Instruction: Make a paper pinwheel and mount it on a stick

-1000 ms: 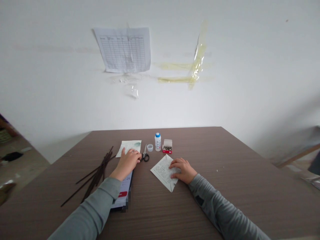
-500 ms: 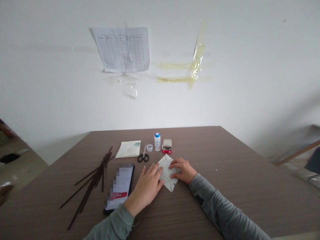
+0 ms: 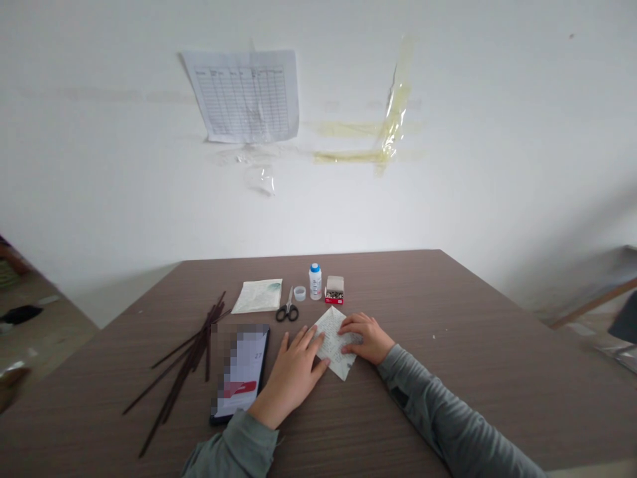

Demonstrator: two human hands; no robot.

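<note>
A folded sheet of printed paper (image 3: 334,342) lies flat on the brown table, its corners pointing up and down in view. My left hand (image 3: 294,368) rests over its left corner with the fingers spread. On the right side, my right hand (image 3: 367,338) lies on the paper, fingers apart and slightly bent. Neither hand grips it. Left of my left hand is a phone (image 3: 243,372) with a lit screen. Black-handled scissors (image 3: 287,310) lie just beyond the left fingertips.
Thin dark sticks (image 3: 192,352) lie in a loose bundle at the left. Behind the hands are a pale paper stack (image 3: 257,297), a small clear round container (image 3: 299,293), a blue-capped bottle (image 3: 315,283) and an opened red box (image 3: 334,293) of small metal pieces. A white wall rises behind.
My left hand has moved from above the phone and scissors, right and nearer, onto the paper's left corner. My right hand has stayed on the paper.
</note>
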